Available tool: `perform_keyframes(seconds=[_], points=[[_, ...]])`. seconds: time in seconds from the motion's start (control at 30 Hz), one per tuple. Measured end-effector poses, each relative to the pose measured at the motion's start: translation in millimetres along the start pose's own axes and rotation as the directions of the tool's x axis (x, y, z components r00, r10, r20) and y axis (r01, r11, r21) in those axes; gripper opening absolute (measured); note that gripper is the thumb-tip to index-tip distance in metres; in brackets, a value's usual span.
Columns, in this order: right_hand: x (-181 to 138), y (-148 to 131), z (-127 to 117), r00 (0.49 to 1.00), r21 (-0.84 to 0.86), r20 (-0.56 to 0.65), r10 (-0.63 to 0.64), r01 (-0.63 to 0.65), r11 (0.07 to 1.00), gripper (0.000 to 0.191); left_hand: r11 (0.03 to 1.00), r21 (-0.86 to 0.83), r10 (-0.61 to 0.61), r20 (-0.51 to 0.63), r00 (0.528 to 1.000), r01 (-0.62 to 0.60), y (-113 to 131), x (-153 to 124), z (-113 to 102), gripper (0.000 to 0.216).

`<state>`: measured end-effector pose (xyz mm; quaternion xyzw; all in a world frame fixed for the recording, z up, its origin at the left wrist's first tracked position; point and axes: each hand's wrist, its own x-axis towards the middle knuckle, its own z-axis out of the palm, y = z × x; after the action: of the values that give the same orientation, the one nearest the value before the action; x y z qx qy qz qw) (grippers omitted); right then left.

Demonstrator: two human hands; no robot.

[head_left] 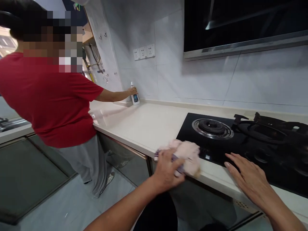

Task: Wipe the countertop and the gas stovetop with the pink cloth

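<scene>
My left hand (166, 168) is closed around a crumpled pale pink cloth (189, 155), at the front edge of the white countertop (154, 125). The cloth hangs slightly over that edge and covers the near left corner of the black gas stove (185, 128). Farther right, my right hand (250, 176) lies with its fingers stretched out over the front part of the stove, holding nothing. Beyond the cloth is the stove's left burner (213, 128), without a pan support on it.
A person in a red shirt (53, 106) stands at left, one hand on a white bottle (135, 99) at the counter's back corner. A pan support (262, 128) sits over the right burner. A dark range hood (245, 29) overhangs the stove; sockets (143, 52) are on the wall.
</scene>
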<state>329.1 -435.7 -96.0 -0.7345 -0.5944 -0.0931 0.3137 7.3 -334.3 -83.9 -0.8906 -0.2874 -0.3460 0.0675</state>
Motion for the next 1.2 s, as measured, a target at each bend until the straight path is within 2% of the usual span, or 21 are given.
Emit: perform_keyframes(seconds=[0.17, 0.23, 0.3, 0.37, 0.43, 0.53, 0.63, 0.73, 0.8, 0.9, 0.97, 1.07, 1.13, 1.2], points=[[-1, -17, -13, 0.998, 0.076, 0.041, 0.047, -0.050, 0.996, 0.073, 0.959, 0.141, -0.237, -0.075, 0.969, 0.246, -99, -24, -48, 0.044], [0, -23, -18, 0.996, 0.136, 0.027, 0.080, -0.083, 0.987, 0.071, 0.942, 0.171, -0.271, -0.110, 0.956, 0.287, -123, -26, -59, 0.043], [1, -28, -23, 0.993, 0.211, -0.004, 0.121, -0.117, 0.970, 0.070, 0.930, 0.193, -0.294, -0.117, 0.949, 0.312, -130, -25, -61, 0.041], [2, -31, -27, 0.987, 0.292, -0.045, 0.151, -0.132, 0.947, 0.069, 0.915, 0.215, -0.318, -0.138, 0.938, 0.342, -120, -21, -56, 0.038], [2, -34, -31, 0.982, 0.354, -0.080, 0.169, -0.130, 0.926, 0.069, 0.914, 0.221, -0.307, -0.173, 0.936, 0.341, -95, -15, -46, 0.034], [0, -36, -36, 0.980, 0.398, -0.090, 0.179, -0.129, 0.908, 0.066, 0.955, 0.162, -0.223, -0.165, 0.961, 0.249, -41, -5, -24, 0.032], [-1, -35, -38, 0.977, 0.411, -0.109, 0.181, -0.121, 0.904, 0.062, 0.972, 0.070, -0.212, -0.137, 0.968, 0.223, 21, 6, 2, 0.035], [0, -32, -35, 0.974, 0.411, -0.160, 0.163, -0.085, 0.908, 0.062, 0.999, -0.049, -0.028, -0.057, 0.998, 0.025, 83, 17, 29, 0.048], [2, -29, -34, 0.969, 0.400, -0.196, 0.149, -0.060, 0.915, 0.062, 0.987, -0.104, 0.122, -0.038, 0.992, -0.125, 119, 24, 45, 0.055], [-1, -23, -40, 0.952, 0.375, -0.268, 0.146, -0.036, 0.926, 0.058, 0.966, -0.185, 0.181, -0.018, 0.983, -0.181, 157, 36, 55, 0.058], [-11, -21, -50, 0.922, 0.350, -0.349, 0.168, -0.039, 0.936, 0.055, 0.946, -0.271, 0.190, 0.017, 0.982, -0.179, 164, 41, 49, 0.060], [-32, -25, -67, 0.872, 0.284, -0.453, 0.186, -0.057, 0.957, 0.050, 0.852, -0.483, 0.259, 0.055, 0.964, -0.201, 147, 45, 25, 0.075], [-43, -35, -71, 0.897, 0.178, -0.425, 0.124, -0.051, 0.983, 0.049, 0.763, -0.617, 0.248, 0.007, 0.969, -0.191, 121, 46, 5, 0.079], [-46, -52, -64, 0.957, 0.022, -0.289, 0.024, -0.018, 1.000, 0.050, 0.763, -0.622, 0.133, -0.119, 0.984, -0.178, 88, 48, -13, 0.063]])
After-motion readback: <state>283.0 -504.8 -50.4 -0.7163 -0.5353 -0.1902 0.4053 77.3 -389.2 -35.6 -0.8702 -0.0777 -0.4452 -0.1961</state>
